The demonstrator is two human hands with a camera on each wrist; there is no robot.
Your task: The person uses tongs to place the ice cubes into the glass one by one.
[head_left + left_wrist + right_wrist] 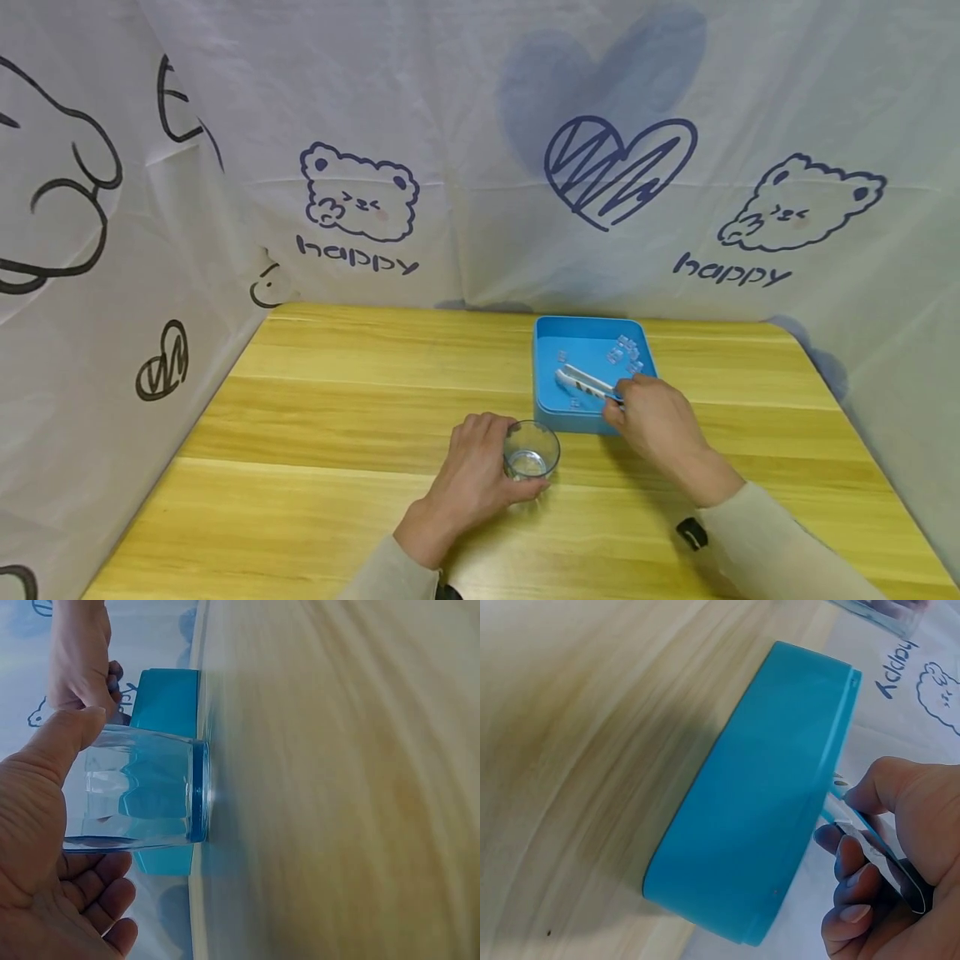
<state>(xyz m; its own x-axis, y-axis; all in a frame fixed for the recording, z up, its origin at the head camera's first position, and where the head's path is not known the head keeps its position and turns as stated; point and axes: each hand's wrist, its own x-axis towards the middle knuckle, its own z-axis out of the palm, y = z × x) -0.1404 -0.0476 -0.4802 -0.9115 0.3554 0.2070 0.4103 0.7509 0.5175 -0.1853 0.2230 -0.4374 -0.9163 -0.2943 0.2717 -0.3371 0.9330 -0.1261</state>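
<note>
My left hand (pixel 476 467) holds a clear drinking glass (pixel 531 454) that stands upright on the table, thumb on the near side and fingers on the far side. Nothing but the glass's thick clear base shows inside it in the left wrist view. Over the near right corner of a blue square box (pixel 566 421), my right hand (pixel 660 421) grips slim tongs (pixel 585 385) between thumb and fingers. Their white tips reach down into the box, parted, and I see no piece between them. Several clear cube-like pieces (pixel 624 352) lie in the box, mostly at its far right.
The box and glass stand on a wood-grain table (pixel 337 400). A white cloth (pixel 465 100) with drawn bears and hearts hangs behind the table and along its left side. The glass sits just in front of the box's near left corner.
</note>
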